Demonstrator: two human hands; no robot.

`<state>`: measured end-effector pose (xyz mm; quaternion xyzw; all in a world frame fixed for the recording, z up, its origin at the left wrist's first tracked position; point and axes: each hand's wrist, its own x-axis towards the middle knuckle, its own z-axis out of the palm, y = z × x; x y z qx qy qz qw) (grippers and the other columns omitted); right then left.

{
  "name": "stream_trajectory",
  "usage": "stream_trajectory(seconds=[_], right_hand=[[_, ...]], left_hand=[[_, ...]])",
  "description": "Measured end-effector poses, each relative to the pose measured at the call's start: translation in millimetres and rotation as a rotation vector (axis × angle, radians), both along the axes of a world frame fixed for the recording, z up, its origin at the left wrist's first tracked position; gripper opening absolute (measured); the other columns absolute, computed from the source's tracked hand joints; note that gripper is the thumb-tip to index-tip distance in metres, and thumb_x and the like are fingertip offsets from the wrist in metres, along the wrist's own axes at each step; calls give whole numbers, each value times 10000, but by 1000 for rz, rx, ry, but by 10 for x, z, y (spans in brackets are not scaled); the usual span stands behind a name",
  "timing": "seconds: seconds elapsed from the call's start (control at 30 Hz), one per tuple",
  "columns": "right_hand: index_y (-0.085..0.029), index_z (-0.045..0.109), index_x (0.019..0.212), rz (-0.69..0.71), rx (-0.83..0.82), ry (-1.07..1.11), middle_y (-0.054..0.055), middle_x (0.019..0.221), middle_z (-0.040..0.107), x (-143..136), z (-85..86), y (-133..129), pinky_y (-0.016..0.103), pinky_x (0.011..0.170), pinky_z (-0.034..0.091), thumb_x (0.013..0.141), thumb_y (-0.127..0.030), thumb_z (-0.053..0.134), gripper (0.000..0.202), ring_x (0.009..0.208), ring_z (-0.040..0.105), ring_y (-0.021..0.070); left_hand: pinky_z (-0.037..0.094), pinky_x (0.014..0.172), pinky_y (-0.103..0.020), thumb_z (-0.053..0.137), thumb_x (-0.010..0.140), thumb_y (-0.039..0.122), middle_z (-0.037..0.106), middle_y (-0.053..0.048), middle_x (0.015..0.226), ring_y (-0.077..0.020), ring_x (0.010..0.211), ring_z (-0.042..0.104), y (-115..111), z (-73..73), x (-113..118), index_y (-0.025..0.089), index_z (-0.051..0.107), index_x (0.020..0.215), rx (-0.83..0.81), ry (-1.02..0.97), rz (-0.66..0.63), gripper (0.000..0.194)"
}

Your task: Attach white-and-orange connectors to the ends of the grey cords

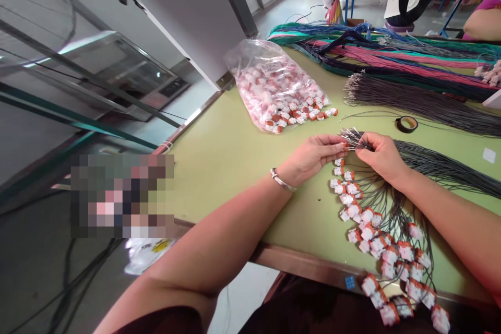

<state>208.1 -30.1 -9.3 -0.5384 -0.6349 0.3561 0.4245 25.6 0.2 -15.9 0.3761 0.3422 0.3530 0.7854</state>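
Note:
My left hand (313, 159), a silver bracelet at its wrist, pinches a small white and orange connector (345, 147) by the wire tips. My right hand (381, 156) is closed on a bundle of dark wires (442, 164), whose metal tips stick out toward the left hand. Below both hands, wired white and orange connectors (368, 215) spread down to the table's front edge, some hanging over it. Behind the left hand lies a clear plastic bag (270, 83) full of connectors, with several loose at its mouth.
A roll of black tape (407, 124) lies beyond the right hand. Farther back are a second dark wire bundle (415, 99) and pink, green and blue wires (364, 55). A small white square (489, 155) lies at the right. Other people are partly visible at the back right.

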Motion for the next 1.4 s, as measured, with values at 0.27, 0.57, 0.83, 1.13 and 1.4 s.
stream_trajectory(seconds=[0.27, 0.57, 0.83, 1.13, 1.4], right_hand=[[-196, 465, 569, -8, 106, -96, -38, 546, 444, 0, 4, -22, 250, 541, 292, 635, -254, 530, 110, 556, 357, 100], [-202, 428, 563, 40, 126, -82, -45, 553, 404, 4, 20, -31, 251, 545, 285, 641, -245, 530, 136, 557, 329, 95], [-205, 409, 555, 40, 104, -113, -46, 548, 396, -3, 31, -37, 250, 544, 279, 624, -232, 527, 139, 560, 326, 97], [-200, 493, 606, 43, 116, -271, -49, 531, 461, 4, -48, -22, 252, 542, 293, 617, -226, 560, 73, 532, 364, 99], [-178, 555, 659, 40, 31, -112, -21, 588, 533, 9, -28, -22, 244, 529, 330, 663, -278, 554, 100, 546, 409, 103]], left_hand=[[539, 802, -239, 758, 738, 137, 742, -87, 864, -92, 715, 663, -12, 16, 11, 73, 750, 842, 32, 66, 30, 122], [548, 756, -232, 769, 739, 179, 742, -86, 839, -91, 684, 660, -3, 21, 12, 79, 745, 824, 51, 76, -18, 134], [544, 690, -230, 816, 688, 228, 728, -79, 782, -91, 633, 650, -5, 36, 8, 78, 732, 793, 67, 105, -40, 202], [498, 590, -171, 752, 710, 120, 682, -28, 626, -65, 555, 606, -56, 15, 139, 82, 710, 719, 169, 290, 67, 57], [525, 615, -185, 738, 739, 129, 672, -27, 614, -74, 554, 625, -32, 30, 124, 75, 676, 690, 80, 217, 66, 95]])
